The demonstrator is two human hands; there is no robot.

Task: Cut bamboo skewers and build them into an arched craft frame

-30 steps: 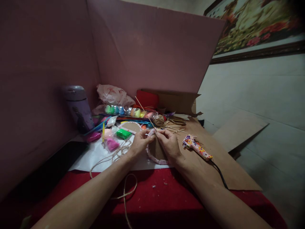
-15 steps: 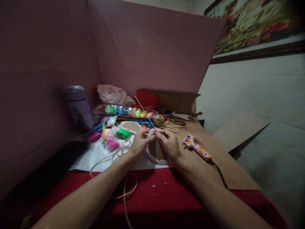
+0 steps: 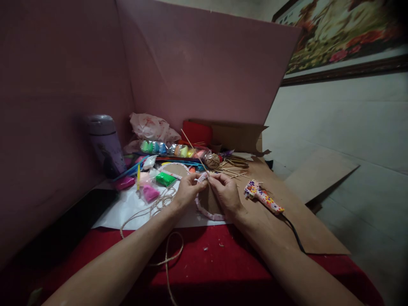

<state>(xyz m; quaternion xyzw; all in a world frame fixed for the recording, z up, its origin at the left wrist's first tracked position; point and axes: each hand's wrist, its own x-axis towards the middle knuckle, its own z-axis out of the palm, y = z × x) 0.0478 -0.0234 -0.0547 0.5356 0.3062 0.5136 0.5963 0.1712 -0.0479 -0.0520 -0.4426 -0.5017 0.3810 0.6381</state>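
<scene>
My left hand (image 3: 187, 190) pinches the upper left rim of a cardboard piece (image 3: 210, 202) edged with a pale pink patterned strip. Opposite it, my right hand (image 3: 227, 191) is closed at the top of the same piece, its fingertips close to the left ones. A thin wooden stick (image 3: 194, 151) slants up and left from between the fingertips; its lower end is hidden there, and the right fingers seem to hold it. Behind the left hand lies a second cardboard piece (image 3: 178, 170) with the same edging.
A flower-patterned glue gun (image 3: 263, 196) lies on a brown cardboard sheet (image 3: 306, 231) at right. Loose twine (image 3: 159, 204) trails across white paper and the red cloth (image 3: 204, 263). Clay packets (image 3: 165, 179), wooden sticks (image 3: 234, 170), a twine ball (image 3: 212, 160) and a purple bottle (image 3: 106, 146) stand behind.
</scene>
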